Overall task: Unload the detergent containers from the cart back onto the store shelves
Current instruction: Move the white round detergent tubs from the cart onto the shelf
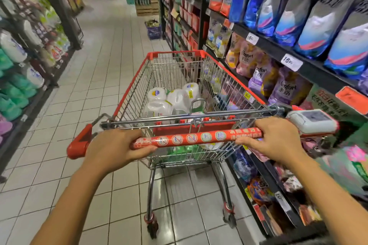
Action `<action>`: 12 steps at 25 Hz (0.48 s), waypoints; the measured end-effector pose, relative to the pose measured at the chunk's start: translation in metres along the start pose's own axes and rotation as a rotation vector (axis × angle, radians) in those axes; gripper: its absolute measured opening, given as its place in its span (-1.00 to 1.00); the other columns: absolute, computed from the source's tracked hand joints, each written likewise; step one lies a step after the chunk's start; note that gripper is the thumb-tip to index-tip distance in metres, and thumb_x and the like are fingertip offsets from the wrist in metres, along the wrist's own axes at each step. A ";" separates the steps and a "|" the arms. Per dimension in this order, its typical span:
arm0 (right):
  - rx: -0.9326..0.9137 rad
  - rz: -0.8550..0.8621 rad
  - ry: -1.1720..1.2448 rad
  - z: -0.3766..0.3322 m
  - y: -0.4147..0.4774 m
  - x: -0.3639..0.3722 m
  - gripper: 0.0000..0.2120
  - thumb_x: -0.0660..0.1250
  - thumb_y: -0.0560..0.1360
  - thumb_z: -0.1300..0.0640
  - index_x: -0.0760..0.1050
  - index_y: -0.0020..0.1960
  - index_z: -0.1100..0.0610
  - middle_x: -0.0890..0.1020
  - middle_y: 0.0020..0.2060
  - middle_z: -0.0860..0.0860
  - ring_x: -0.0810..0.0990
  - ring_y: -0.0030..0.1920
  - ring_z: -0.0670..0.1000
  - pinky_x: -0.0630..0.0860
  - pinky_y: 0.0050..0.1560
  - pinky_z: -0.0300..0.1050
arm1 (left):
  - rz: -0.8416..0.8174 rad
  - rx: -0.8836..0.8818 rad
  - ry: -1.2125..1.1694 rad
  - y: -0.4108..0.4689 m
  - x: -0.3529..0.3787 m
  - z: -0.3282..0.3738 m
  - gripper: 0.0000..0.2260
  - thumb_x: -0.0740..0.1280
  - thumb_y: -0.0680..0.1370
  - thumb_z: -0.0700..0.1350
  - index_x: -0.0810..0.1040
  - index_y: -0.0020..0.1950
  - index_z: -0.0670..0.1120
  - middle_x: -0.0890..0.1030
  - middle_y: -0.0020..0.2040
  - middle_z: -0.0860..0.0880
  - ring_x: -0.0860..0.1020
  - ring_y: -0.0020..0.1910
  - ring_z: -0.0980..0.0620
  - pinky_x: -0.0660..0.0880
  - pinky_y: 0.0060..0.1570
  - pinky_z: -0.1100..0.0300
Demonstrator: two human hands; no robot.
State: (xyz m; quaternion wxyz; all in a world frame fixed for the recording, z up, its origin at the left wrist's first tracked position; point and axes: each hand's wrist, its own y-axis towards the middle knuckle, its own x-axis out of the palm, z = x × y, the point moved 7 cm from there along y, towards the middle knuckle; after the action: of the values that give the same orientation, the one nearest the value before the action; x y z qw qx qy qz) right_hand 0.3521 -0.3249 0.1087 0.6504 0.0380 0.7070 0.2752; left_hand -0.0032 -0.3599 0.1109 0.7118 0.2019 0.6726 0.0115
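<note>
Head view | left hand (117,145) and right hand (276,137) grip cart handle (197,138) | step: bringing detergent jugs (175,97) to shelves (278,50) | next: park, lift one out.

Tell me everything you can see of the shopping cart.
The shopping cart is a silvery wire basket with red trim on its rim, standing upright on castors on the tiled floor, close beside the right-hand shelves. Its red handle bar, printed with round icons, is held by the left hand and the right hand. White detergent containers lie in the basket; a grey device sits at the handle's right end.
</note>
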 end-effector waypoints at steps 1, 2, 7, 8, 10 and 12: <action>-0.002 0.013 0.011 0.002 0.011 0.005 -0.37 0.03 0.28 -0.59 0.14 -0.46 0.00 0.44 -0.55 -0.01 0.51 -0.46 0.11 0.20 -0.41 -0.19 | -0.011 -0.023 -0.011 0.009 0.002 -0.005 -0.45 -0.14 0.29 0.60 0.37 -0.36 0.21 0.38 -0.50 0.17 0.37 -0.48 0.17 0.25 -0.50 0.29; -0.011 0.029 0.017 0.004 0.026 0.011 -0.38 0.03 0.28 -0.59 0.10 -0.46 -0.02 0.44 -0.56 -0.02 0.51 -0.48 0.11 0.20 -0.42 -0.20 | -0.017 -0.042 -0.015 0.021 0.005 -0.010 -0.50 -0.14 0.28 0.61 0.29 -0.39 0.25 0.35 -0.52 0.19 0.35 -0.49 0.19 0.24 -0.50 0.30; -0.056 0.085 0.058 0.013 0.091 0.040 -0.39 0.06 0.26 -0.57 0.01 -0.47 -0.04 0.50 -0.56 0.01 0.56 -0.48 0.11 0.19 -0.45 -0.22 | 0.008 -0.134 0.001 0.077 0.019 -0.044 -0.39 -0.08 0.24 0.64 0.38 -0.42 0.14 0.39 -0.54 0.17 0.36 -0.51 0.24 0.16 -0.51 0.33; -0.055 0.084 0.062 0.015 0.104 0.046 -0.39 0.05 0.25 -0.57 0.02 -0.47 -0.04 0.51 -0.55 0.02 0.57 -0.47 0.11 0.19 -0.46 -0.21 | 0.002 -0.157 0.006 0.088 0.023 -0.053 -0.34 -0.09 0.23 0.65 0.43 -0.41 0.11 0.41 -0.53 0.17 0.37 -0.50 0.24 0.17 -0.50 0.32; -0.053 0.080 0.048 0.018 0.132 0.061 -0.37 0.01 0.25 -0.59 0.12 -0.47 -0.01 0.54 -0.52 0.03 0.60 -0.43 0.12 0.24 -0.46 -0.18 | 0.008 -0.185 0.016 0.112 0.032 -0.069 -0.28 -0.10 0.20 0.67 0.46 -0.39 0.06 0.43 -0.53 0.14 0.39 -0.50 0.22 0.19 -0.50 0.31; -0.055 0.080 0.044 0.023 0.163 0.076 -0.33 -0.06 0.24 -0.62 0.17 -0.46 0.01 0.55 -0.51 0.04 0.60 -0.42 0.12 0.27 -0.46 -0.16 | 0.021 -0.193 0.024 0.138 0.039 -0.084 -0.30 -0.08 0.21 0.66 0.41 -0.44 0.07 0.40 -0.56 0.13 0.36 -0.53 0.27 0.17 -0.51 0.32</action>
State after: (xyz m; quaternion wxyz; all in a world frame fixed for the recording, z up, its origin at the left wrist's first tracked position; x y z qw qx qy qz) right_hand 0.3121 -0.1479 0.1116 0.6238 0.0423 0.7114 0.3210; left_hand -0.0446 -0.1991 0.1141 0.7196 0.1391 0.6748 0.0863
